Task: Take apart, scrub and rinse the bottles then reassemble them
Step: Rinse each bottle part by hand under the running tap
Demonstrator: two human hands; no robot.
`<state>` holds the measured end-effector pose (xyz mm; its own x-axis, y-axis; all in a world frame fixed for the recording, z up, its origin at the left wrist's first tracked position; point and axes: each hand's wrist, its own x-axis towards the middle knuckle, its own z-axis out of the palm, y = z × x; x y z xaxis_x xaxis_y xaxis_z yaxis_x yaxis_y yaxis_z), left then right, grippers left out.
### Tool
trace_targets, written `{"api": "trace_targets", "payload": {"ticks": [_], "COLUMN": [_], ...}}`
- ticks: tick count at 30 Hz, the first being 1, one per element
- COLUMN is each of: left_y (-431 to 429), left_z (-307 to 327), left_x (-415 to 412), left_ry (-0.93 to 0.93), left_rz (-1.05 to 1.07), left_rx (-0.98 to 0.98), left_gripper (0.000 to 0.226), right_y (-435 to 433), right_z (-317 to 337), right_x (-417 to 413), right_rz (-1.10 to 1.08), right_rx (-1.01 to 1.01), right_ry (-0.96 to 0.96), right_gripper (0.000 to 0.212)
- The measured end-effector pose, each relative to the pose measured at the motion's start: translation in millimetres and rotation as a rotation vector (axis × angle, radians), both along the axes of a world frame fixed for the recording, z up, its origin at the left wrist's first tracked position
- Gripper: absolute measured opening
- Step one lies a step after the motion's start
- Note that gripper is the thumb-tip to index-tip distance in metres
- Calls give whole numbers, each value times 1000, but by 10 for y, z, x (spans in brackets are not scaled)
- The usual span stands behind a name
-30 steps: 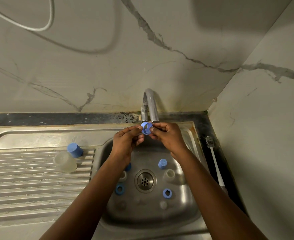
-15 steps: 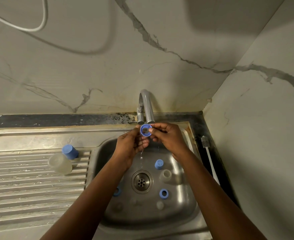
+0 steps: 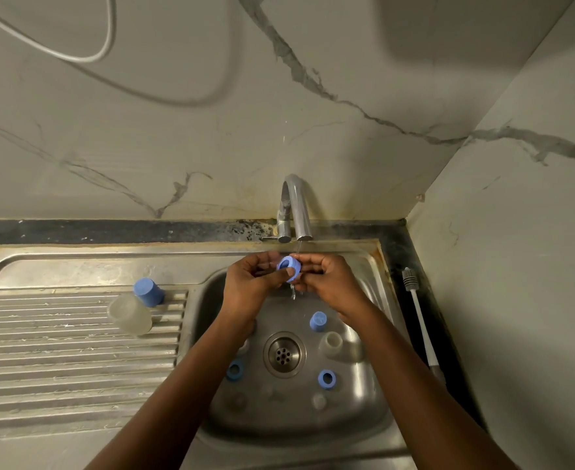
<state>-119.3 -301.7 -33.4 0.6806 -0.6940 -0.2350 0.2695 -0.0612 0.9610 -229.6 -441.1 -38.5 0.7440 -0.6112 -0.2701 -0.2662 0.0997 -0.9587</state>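
Marble-veined wall, steel sink (image 3: 76, 262). Left, on draining board (image 3: 59, 351): clear bottle (image 3: 131, 313) and blue cap (image 3: 148, 292), apart, not joined. Centre, under thin stream from tap (image 3: 294, 208): left hand (image 3: 252, 286) and right hand (image 3: 326, 283) both pinching blue ring (image 3: 289, 265). Loose in basin below: second ring (image 3: 234, 370), basin cap (image 3: 317, 321), clear piece (image 3: 330, 344), third ring (image 3: 326, 379). Far right: brush (image 3: 418, 320) idle on ledge. Dismantling looks done, rinsing midway, reassembly not yet begun.
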Motion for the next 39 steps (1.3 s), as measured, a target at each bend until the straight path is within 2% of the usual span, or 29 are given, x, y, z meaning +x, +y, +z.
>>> {"api": "trace_targets", "payload": {"ticks": [8,12,17,24,29,34,39], "left_y": [354,646,1128,1842,2219,2476,2543], "left_z": [-87,-164,-278,-522,-673,-834,-956], "left_x": [-49,-121,-143,-30,69,210,387], "left_ry": [-304,-272,-269,-249,-305,-395,-500], "left_rz": [6,88,196,440,588,629,581], "left_rx": [106,147,163,263,370,500,584], "left_gripper": [34,40,36,35,37,38,38], "right_y": [240,427,707,1097,1461,1696,1746], "right_z": [-149,-211,-289,-348,-416,-474,-491], "right_x": [-37,-52,34,315,582,722,712], "right_rz": [91,199,303,469,517,558,562], "right_rx": [52,105,147,184,198,206,184], "right_ry": [33,16,27,49,90,111,128], "right_gripper": [31,33,41,36,31,33,33]}}
